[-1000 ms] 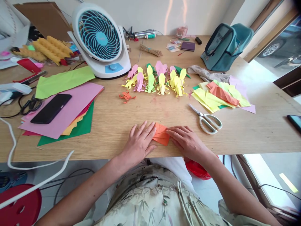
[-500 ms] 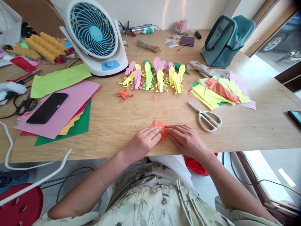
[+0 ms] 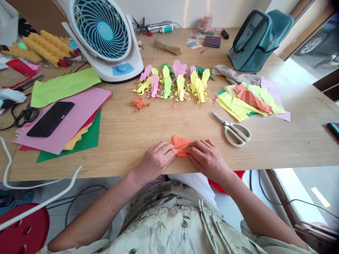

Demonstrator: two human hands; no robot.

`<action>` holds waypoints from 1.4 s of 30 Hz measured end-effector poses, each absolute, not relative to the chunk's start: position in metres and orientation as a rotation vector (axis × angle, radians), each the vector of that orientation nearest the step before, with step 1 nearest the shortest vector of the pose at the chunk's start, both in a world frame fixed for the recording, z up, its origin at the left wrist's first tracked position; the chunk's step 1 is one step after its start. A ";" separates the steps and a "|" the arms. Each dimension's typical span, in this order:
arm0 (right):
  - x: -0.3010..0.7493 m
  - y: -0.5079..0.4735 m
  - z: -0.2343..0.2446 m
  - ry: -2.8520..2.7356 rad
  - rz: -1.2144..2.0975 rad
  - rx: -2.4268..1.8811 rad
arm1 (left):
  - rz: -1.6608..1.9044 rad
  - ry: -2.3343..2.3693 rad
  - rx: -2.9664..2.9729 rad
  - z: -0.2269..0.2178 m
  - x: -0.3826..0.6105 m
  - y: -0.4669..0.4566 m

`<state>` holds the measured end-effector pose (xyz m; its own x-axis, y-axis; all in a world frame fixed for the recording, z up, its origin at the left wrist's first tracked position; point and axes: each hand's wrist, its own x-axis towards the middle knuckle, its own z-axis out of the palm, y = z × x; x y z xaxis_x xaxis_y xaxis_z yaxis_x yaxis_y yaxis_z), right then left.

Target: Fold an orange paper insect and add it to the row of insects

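Observation:
A small folded sheet of orange paper (image 3: 181, 144) lies on the table close to its front edge, with crease lines across it. My left hand (image 3: 156, 157) grips its left side, the fingers pressed together at the paper's edge. On the opposite side my right hand (image 3: 207, 157) pinches the right corner between thumb and fingers. Both hands rest on the wood, and their fingertips cover the paper's two ends. To the right of my right hand lie scissors (image 3: 233, 130) with white handles. Beyond the hands stands a group of folded paper figures (image 3: 167, 84) in yellow, pink and green.
A crumpled orange paper figure (image 3: 140, 103) sits left of the group. Loose paper sheets (image 3: 238, 106) are piled at right. At left, a black phone (image 3: 50, 119) lies on coloured sheets (image 3: 87, 102), near a fan (image 3: 106, 38). A teal bag (image 3: 256, 42) stands at the back right.
My left hand has slid left off the middle of the orange paper to its left edge. More of the paper shows, with a straight crease across it. The view has shifted slightly.

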<state>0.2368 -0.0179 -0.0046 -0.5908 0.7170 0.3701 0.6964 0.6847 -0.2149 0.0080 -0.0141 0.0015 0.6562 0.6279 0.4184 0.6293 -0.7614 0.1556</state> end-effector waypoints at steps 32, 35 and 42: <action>0.231 -0.005 0.003 -2.300 0.498 -1.259 | -0.578 -1.498 -2.910 0.004 0.001 -0.014; 0.228 -0.005 0.003 -2.287 0.475 -1.296 | -0.538 -1.500 -2.888 0.005 0.003 -0.015; 0.226 -0.007 0.001 -2.262 0.432 -1.381 | -0.473 -1.551 -2.850 0.004 0.003 -0.015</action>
<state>0.2255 -0.0068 0.0010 -0.3957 0.8930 0.2145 0.7511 0.4490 -0.4840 0.0027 -0.0153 0.0041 0.5134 0.8381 0.1846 0.7985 -0.5453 0.2550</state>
